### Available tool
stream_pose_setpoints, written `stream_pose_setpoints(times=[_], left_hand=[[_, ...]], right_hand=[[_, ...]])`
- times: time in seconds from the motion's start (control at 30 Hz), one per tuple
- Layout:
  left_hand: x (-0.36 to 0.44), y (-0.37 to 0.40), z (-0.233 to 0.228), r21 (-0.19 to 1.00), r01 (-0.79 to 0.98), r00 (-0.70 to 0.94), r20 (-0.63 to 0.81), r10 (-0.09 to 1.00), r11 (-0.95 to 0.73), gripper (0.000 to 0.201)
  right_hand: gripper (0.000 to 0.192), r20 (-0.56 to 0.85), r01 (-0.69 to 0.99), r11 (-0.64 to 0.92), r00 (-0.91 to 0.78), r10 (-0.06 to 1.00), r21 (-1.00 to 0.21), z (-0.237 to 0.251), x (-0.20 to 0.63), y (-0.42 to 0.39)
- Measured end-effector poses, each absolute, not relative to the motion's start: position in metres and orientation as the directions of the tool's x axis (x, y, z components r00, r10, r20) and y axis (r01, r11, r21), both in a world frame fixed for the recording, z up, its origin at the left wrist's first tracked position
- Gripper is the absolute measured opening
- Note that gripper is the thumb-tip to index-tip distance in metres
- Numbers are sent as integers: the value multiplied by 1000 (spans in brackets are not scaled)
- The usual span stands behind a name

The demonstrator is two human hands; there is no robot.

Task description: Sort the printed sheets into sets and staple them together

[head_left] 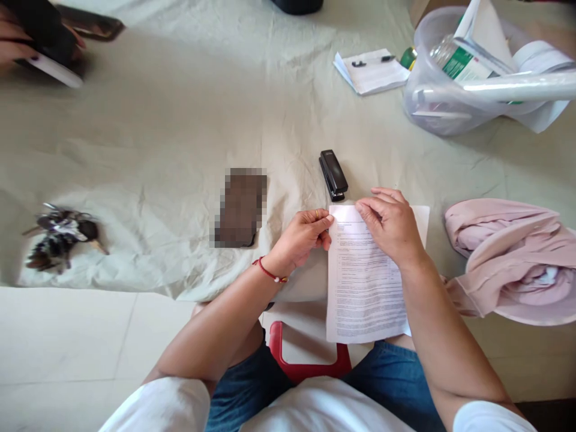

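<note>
Pixelated dark object (240, 208) beside stapler (333, 174)

Head-worn view, steeply down, close over lap

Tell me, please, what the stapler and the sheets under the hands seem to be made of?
The stapler looks like glossy black plastic, perhaps over metal: light glints along its top. The printed sheets look like thin matte white paper; they sag past the table edge.
</note>
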State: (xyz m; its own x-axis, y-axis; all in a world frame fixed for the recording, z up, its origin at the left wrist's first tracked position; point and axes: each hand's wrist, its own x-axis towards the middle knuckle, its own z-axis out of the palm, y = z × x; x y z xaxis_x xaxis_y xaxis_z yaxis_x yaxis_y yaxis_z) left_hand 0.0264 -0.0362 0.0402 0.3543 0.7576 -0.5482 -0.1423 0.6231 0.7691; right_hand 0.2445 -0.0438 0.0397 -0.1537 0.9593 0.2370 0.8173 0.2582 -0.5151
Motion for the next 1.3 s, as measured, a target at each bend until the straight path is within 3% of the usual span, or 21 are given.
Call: stream_pose_setpoints(times=[0.2,0.37,0.63,0.73,0.87,0.93,1.03,1.13,1.3], left_hand=[[27,-33,45,753,-128,339,-578,742,645,37],[34,-34,45,757,-94,212,-620,756,647,41],[37,-36,46,796,58,183,-602,777,603,48],[36,-35,47,789,43,177,-610,772,613,48],[33,-33,50,751,-14,189,-646,739,660,48],[31,-32,50,729,-52,201,-662,722,682,49],[28,-30,50,712,-87,218,-669,710,697,50],[27,-29,51,698,-88,225,-681,697,710,52],[29,-35,51,692,-67,190,-698,690,718,51]], right_hand=[[29,16,732,169,-211,977,-660,47,236,-20],[30,-216,793,-7,-156,964,-609,53,228,-3],[28,-338,844,-110,-89,937,-526,54,225,19],[24,-295,820,-83,-107,950,-567,49,233,24],[35,53,777,94,-78,996,-623,45,243,31],[48,134,755,215,-168,977,-619,48,242,32],[58,22,753,270,-322,947,-600,56,231,31],[61,-119,825,168,-272,955,-539,64,217,24],[55,-94,897,168,-225,970,-410,70,205,9]])
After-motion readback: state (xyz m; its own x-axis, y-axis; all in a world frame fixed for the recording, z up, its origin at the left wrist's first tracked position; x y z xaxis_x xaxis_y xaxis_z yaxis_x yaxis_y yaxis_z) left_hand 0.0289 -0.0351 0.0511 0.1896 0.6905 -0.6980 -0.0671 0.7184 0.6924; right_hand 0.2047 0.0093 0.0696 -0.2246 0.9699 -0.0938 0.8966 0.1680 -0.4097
